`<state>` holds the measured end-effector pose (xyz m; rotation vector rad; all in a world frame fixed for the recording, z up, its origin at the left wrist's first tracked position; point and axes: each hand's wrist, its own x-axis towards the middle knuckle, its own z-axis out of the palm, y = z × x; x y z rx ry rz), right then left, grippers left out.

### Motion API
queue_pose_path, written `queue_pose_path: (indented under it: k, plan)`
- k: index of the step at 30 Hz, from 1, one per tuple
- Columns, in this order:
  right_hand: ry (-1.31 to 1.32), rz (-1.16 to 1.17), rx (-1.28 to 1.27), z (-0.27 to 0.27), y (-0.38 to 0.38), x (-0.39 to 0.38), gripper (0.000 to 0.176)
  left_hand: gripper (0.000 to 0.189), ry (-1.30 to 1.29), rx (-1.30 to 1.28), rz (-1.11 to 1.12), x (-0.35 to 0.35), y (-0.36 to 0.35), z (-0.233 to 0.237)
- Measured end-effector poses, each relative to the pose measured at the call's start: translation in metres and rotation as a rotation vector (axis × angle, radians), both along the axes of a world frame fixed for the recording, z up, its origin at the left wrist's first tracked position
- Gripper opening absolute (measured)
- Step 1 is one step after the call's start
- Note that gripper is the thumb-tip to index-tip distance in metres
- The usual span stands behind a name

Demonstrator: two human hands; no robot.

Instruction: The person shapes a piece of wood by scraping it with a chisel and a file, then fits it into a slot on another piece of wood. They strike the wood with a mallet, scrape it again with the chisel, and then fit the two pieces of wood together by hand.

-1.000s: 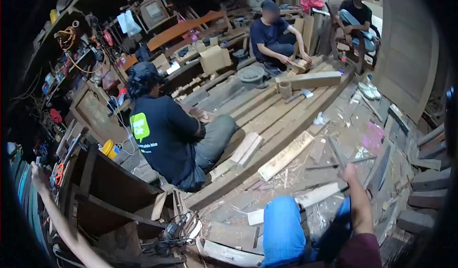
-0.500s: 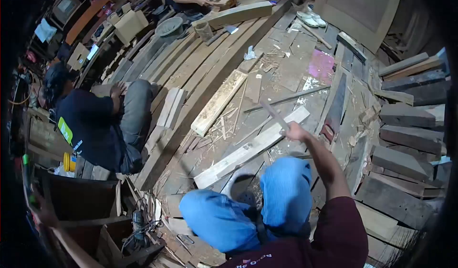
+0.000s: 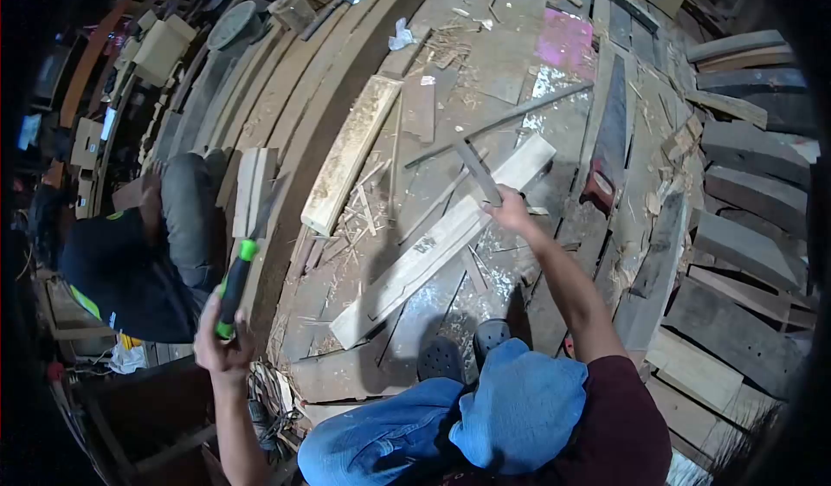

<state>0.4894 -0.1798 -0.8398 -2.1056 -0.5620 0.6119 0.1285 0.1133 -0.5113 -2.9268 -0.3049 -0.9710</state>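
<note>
1. your left hand [image 3: 222, 343] is wrapped around the lower end of a tool [image 3: 234, 287] with a black-and-green handle, its blade pointing away from you.
2. your right hand [image 3: 509, 209] pinches the near end of a flat grey bar [image 3: 476, 170], above a pale plank [image 3: 446, 239].
3. the plank lies slantwise beyond your shoes [image 3: 440, 360], left of a saw [image 3: 608, 148].

The littered plank floor [image 3: 428, 308] carried 2 pale lengths of timber, a long slanting plank [image 3: 450, 235] and a shorter board [image 3: 355, 153], plus a dark strip [image 3: 537, 109], a pink sheet [image 3: 564, 38] and curled shavings [image 3: 450, 51].
</note>
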Motion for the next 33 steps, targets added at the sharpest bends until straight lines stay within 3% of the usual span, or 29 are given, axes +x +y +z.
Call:
queue_pose_path:
  k: [3,7,11,14,16,18,21,22,25,27,29,31,32,33]
  plan:
    - [0.031,-0.233,0.166,0.009,-0.024,-0.023,0.044,0.041,0.093,-0.049,-0.083,0.029,-0.014,-0.036]
    - [-0.151,-0.541,-0.035,0.018,-0.112,-0.096,0.050,0.042,0.097,-0.154,-0.260,0.068,-0.027,-0.075]
    - [-0.121,-0.744,-0.422,0.015,-0.206,-0.173,0.050,0.041,0.125,-0.172,-0.417,0.112,-0.044,-0.083]
    - [-0.117,-0.706,-0.803,-0.006,-0.243,-0.198,0.045,0.046,0.177,-0.220,-0.539,0.141,-0.055,-0.093]
    - [0.071,-0.613,-0.880,-0.004,-0.254,-0.194,0.043,0.049,0.213,-0.235,-0.598,0.159,-0.058,-0.095]
    - [0.216,-0.554,-0.965,0.018,-0.245,-0.176,0.038,0.049,0.178,-0.094,-0.718,0.185,-0.067,-0.093]
    - [0.108,-0.350,-1.023,0.054,-0.233,-0.153,0.038,0.048,0.161,-0.038,-0.875,0.213,-0.085,-0.101]
    - [0.079,-0.344,-1.004,0.060,-0.229,-0.145,0.040,0.038,0.123,-0.037,-0.949,0.225,-0.100,-0.094]
    - [-0.039,-0.464,-0.478,0.074,-0.195,-0.122,0.041,0.041,0.040,-0.089,-1.013,0.239,-0.139,-0.118]
    - [0.478,-0.621,0.253,0.081,-0.161,-0.114,0.041,0.037,0.076,-0.153,-1.043,0.240,-0.162,-0.137]
    - [0.692,-0.648,0.565,0.089,-0.138,-0.114,0.042,0.036,0.130,-0.212,-1.015,0.238,-0.179,-0.152]
    - [0.397,-0.633,0.362,0.075,-0.137,-0.123,0.038,0.035,0.103,-0.276,-0.969,0.235,-0.202,-0.166]
    - [0.071,-0.641,-0.023,0.054,-0.150,-0.130,0.039,0.038,0.148,-0.319,-0.934,0.231,-0.207,-0.170]
    - [-0.107,-0.723,-0.181,0.045,-0.166,-0.137,0.041,0.042,0.198,-0.357,-0.890,0.228,-0.207,-0.171]
